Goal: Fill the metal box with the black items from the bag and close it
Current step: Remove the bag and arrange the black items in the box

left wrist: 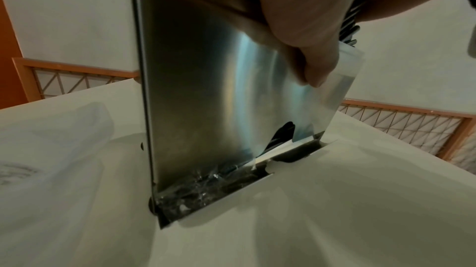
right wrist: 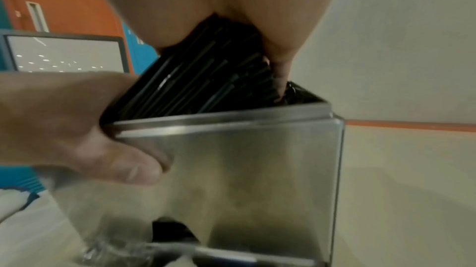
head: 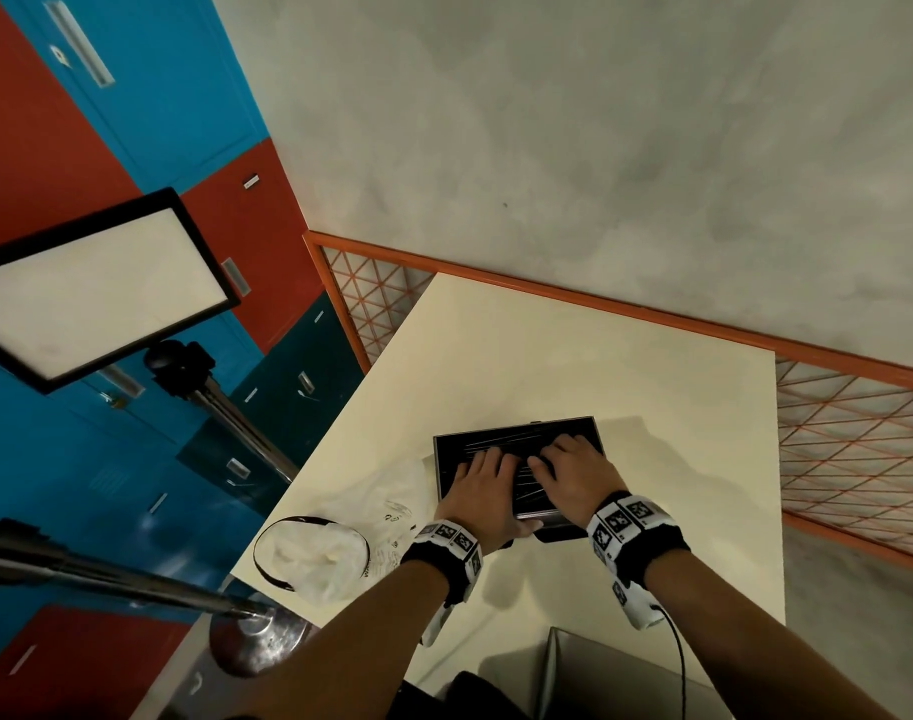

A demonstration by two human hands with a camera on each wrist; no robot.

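Note:
The metal box sits on the cream table, packed with thin black items. My left hand grips its near-left corner, thumb on the shiny side wall and fingers over the top. My right hand lies on the black items, fingertips pressing them down inside the rim. The left hand clamps the wall from the left. A shallow metal lid holding crumpled clear plastic lies against the box's near side. The clear bag lies flat to the left.
A white bowl-shaped thing with a dark rim sits at the table's near-left corner. A light panel on a stand and a metal pole base stand to the left. Orange mesh railing borders the far and right sides.

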